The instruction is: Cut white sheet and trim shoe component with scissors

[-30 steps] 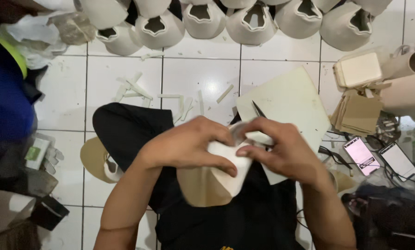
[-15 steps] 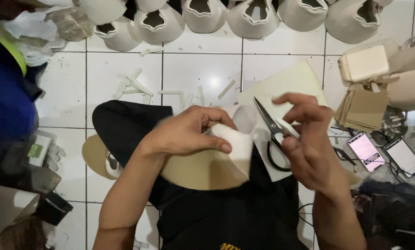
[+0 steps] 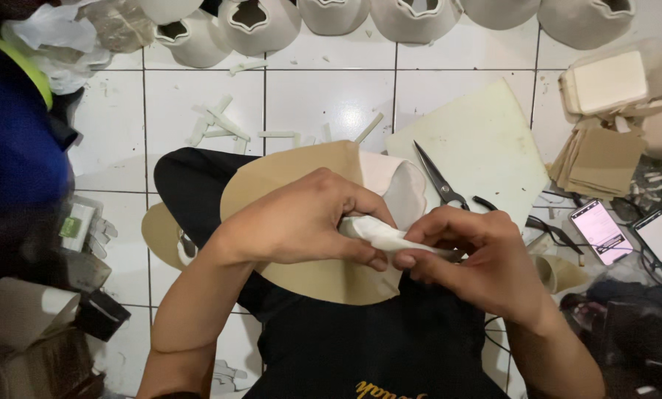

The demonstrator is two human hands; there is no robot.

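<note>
My left hand (image 3: pixel 301 222) and my right hand (image 3: pixel 471 255) meet over my lap and pinch the same white folded edge (image 3: pixel 379 235) of a soft piece. That piece has a tan oval base (image 3: pixel 286 177) and a pale rounded part (image 3: pixel 405 193), and it rests on my black-clothed leg. Black scissors (image 3: pixel 442 181) lie just beyond my right hand on a cream sheet (image 3: pixel 486 148), touched by neither hand.
White moulded shells (image 3: pixel 257 22) line the far edge of the white tiled floor. Small white offcuts (image 3: pixel 220 125) lie on the tiles. Tan card pieces (image 3: pixel 601 159) and two lit phones (image 3: pixel 601 230) are at the right. Boxes and clutter (image 3: pixel 42 310) crowd the left.
A second ago both hands cupped the piece. Half a second ago my right hand was at the scissors on the sheet. Now the scissors lie untouched and my right hand pinches the white edge.
</note>
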